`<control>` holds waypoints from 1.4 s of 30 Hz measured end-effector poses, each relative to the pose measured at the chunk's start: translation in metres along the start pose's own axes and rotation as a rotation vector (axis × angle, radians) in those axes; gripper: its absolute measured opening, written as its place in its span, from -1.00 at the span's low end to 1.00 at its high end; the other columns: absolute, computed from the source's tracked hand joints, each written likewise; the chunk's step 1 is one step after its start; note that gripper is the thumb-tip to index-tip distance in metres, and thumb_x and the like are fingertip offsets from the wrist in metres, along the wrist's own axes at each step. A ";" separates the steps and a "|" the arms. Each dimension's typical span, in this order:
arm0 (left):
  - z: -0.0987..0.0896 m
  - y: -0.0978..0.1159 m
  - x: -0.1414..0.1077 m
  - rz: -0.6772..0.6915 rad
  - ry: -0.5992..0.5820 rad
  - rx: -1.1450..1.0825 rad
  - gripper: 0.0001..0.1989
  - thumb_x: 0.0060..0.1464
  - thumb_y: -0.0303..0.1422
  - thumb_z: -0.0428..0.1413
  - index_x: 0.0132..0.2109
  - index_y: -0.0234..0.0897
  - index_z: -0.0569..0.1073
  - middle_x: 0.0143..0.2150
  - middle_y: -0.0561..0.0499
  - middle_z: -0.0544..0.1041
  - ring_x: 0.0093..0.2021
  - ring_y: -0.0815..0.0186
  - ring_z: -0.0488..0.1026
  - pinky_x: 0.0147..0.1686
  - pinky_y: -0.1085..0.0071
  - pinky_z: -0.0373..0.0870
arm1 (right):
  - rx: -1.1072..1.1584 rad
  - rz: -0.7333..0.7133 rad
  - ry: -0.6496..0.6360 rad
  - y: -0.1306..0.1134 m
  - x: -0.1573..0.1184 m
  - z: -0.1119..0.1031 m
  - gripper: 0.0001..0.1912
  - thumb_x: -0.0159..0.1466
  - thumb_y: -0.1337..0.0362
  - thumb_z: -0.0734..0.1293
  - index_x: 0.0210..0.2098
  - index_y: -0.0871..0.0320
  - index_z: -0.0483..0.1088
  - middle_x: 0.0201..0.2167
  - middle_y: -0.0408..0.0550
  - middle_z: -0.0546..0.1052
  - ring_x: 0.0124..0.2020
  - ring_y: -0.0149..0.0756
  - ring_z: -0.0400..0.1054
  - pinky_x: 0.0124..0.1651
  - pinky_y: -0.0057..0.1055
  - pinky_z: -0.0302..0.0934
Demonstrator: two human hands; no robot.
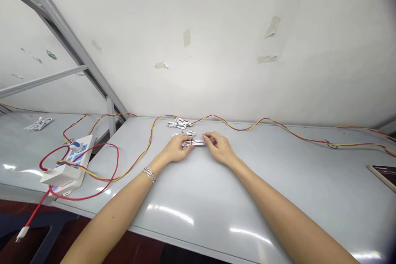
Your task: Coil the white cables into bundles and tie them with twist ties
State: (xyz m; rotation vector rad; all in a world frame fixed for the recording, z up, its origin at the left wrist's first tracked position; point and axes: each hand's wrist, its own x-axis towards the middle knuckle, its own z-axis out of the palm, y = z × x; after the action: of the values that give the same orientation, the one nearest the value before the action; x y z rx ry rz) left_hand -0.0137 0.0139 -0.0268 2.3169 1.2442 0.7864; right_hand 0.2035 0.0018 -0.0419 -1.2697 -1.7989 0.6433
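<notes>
A bundled white cable [198,142] with a dark tie lies on the grey table [198,189], in front of the wall. My left hand [178,147], with bracelets at the wrist, has its thumb and fingers closed on the bundle's left end. At the bundle's right end is my right hand [217,147], its fingers curled and its thumb and fingertips close to the cable end. Another white cable bundle [189,133] is partly hidden just behind my left hand. Farther back lies one more white cable bundle [179,123], near the wall.
Red and yellow twisted wire [247,128] runs along the back of the table. At the left sit a power strip [81,154] with a white adapter [60,175] and a looped red cable [116,161]. A phone-like device [383,175] lies at the right edge.
</notes>
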 end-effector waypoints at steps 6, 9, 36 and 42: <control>-0.001 0.004 0.000 -0.009 0.127 -0.243 -0.74 0.11 -0.30 0.19 -0.07 -0.29 0.56 -0.06 -0.16 0.58 -0.06 0.16 0.52 -0.04 0.25 0.43 | -0.022 -0.154 -0.063 -0.003 -0.003 -0.001 -0.67 0.25 0.09 0.37 -0.08 0.14 0.49 -0.26 -0.04 0.52 -0.43 -0.38 0.33 -0.24 -0.34 0.28; 0.002 0.006 0.001 -0.084 0.169 -0.436 -0.67 0.03 -0.30 0.27 -0.05 -0.33 0.55 -0.05 -0.17 0.59 -0.05 0.15 0.51 0.00 0.22 0.43 | -0.014 -0.170 -0.064 -0.003 -0.004 -0.001 -0.76 0.26 0.16 0.37 -0.14 0.14 0.48 -0.27 -0.05 0.53 -0.43 -0.38 0.34 -0.26 -0.35 0.28; 0.013 0.004 0.002 -0.301 0.170 -0.985 -0.50 -0.12 -0.14 0.36 -0.10 -0.41 0.53 -0.14 -0.17 0.59 -0.18 0.20 0.53 -0.10 0.23 0.48 | -0.136 -0.171 -0.014 -0.015 -0.011 0.011 -0.63 0.25 0.11 0.37 0.00 0.11 0.38 -0.09 0.03 0.51 -0.39 -0.33 0.39 -0.19 -0.29 0.33; 0.014 0.006 0.002 -0.303 0.185 -1.029 -0.58 -0.11 -0.17 0.35 -0.19 -0.39 0.49 -0.23 -0.12 0.60 -0.23 0.21 0.55 -0.09 0.19 0.50 | -0.172 -0.223 -0.011 -0.015 -0.013 0.010 -0.68 0.28 0.20 0.33 0.01 0.12 0.37 -0.14 0.01 0.50 -0.34 -0.28 0.39 -0.19 -0.29 0.30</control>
State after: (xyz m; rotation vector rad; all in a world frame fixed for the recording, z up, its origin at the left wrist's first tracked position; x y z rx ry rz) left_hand 0.0000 0.0115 -0.0332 1.2248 0.8888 1.1760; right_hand 0.1891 -0.0155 -0.0396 -1.1543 -2.0042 0.3788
